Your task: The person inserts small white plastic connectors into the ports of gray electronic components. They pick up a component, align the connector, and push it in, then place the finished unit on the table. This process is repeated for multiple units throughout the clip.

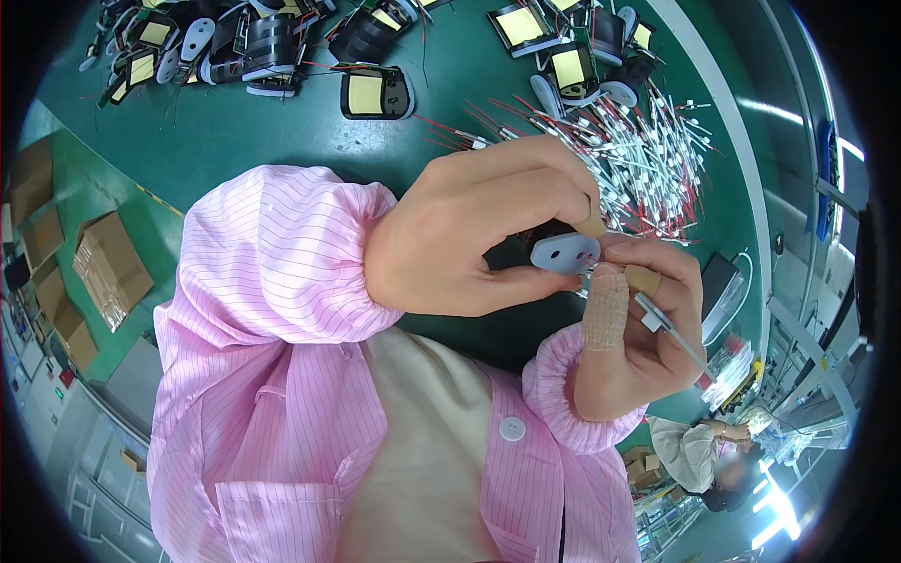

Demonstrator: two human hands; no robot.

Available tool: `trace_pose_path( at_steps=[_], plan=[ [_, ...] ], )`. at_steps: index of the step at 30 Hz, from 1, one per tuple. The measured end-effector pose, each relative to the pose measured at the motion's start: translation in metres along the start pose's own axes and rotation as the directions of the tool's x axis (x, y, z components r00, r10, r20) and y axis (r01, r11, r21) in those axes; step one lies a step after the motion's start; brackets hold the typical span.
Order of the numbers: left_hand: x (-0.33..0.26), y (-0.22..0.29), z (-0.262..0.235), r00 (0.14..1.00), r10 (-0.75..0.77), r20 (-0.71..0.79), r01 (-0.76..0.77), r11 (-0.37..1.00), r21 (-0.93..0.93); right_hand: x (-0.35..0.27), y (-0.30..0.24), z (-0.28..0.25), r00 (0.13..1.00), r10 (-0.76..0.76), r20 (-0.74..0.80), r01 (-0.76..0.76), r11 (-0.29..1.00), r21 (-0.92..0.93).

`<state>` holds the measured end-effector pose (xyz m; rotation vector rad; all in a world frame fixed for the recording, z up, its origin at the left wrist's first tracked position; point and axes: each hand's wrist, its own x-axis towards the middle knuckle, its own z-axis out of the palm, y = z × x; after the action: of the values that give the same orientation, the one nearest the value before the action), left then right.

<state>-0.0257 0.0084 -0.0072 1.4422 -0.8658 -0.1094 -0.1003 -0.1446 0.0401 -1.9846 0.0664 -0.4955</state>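
Grey oval part (564, 253), left hand (469, 235) gripping, right hand (638, 328) holding wire (668, 328)

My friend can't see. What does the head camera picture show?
Two hands in pink striped sleeves hold a small black part with a grey two-hole plate: the left hand grips it, while the right hand, thumb bandaged, holds a thin white-sleeved wire. Red-and-white wires pile on the green table.

Brown cartons (111, 267) left; maybe more.
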Motion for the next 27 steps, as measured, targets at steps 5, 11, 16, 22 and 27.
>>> trace_pose_path(
  at_steps=[5, 11, 16, 22, 27],
  plan=[
    [-0.001, -0.001, 0.001, 1.000, -0.003, -0.005, 0.003, 1.000, 0.000, 0.000, 0.001, -0.001, 1.000, -0.016, 0.006, 0.016, 1.000, -0.023],
    [-0.001, -0.003, 0.003, 1.000, 0.010, -0.017, -0.010, 1.000, 0.003, 0.000, 0.000, 0.001, 1.000, -0.013, 0.015, 0.013, 0.999, -0.038],
    [-0.002, -0.004, 0.003, 0.999, 0.024, -0.029, -0.023, 0.999, 0.040, -0.001, 0.002, 0.005, 0.997, -0.077, 0.029, 0.080, 0.989, -0.120],
    [0.000, -0.003, 0.000, 1.000, 0.000, -0.019, 0.001, 0.999, 0.048, 0.003, 0.002, 0.001, 0.995, 0.030, 0.090, -0.025, 0.998, -0.061],
    [-0.001, -0.002, 0.000, 0.998, -0.059, 0.015, 0.059, 0.998, 0.032, -0.004, -0.005, -0.009, 0.966, 0.251, 0.061, -0.257, 0.951, 0.173]
  ],
)
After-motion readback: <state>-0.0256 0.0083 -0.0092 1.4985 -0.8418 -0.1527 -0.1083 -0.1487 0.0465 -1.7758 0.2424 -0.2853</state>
